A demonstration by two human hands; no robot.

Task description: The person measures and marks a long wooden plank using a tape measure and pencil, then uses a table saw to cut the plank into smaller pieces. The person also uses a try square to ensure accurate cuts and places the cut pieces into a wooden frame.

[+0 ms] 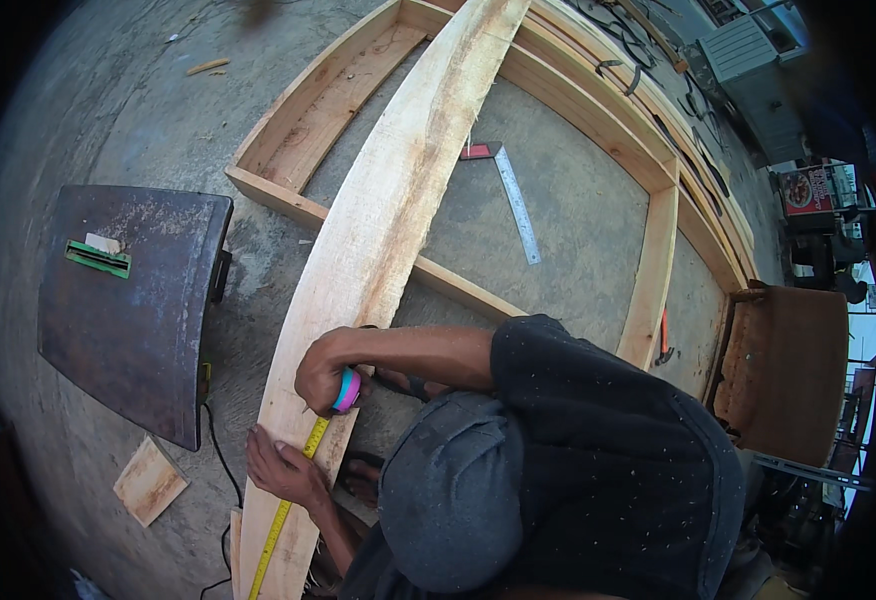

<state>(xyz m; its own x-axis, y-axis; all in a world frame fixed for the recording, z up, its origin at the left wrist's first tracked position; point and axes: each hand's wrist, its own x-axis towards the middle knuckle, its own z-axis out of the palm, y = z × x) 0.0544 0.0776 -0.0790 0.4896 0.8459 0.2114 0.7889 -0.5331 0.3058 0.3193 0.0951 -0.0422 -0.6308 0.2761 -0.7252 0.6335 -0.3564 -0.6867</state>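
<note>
Neither of my own hands shows in the head view. Another person, in a dark cap (453, 490) and black shirt (618, 470), bends over a long pale wooden plank (378, 190). One of that person's hands (323, 375) is closed around a pink and teal tape measure (347, 391), and a thin pointed thing sticks out beside it. The yellow tape blade (276, 530) runs along the plank toward the lower edge. Their other hand (283, 468) lies across the blade on the wood.
The plank crosses a wooden frame (653, 270) on the concrete floor. Inside lie a try square (516, 205) and a hammer (664, 340). A dark metal-topped table (138, 310) with a green tool (98, 258) stands left, near a wood offcut (150, 482) and black cable (220, 450). A brown box-like piece (788, 370) stands right.
</note>
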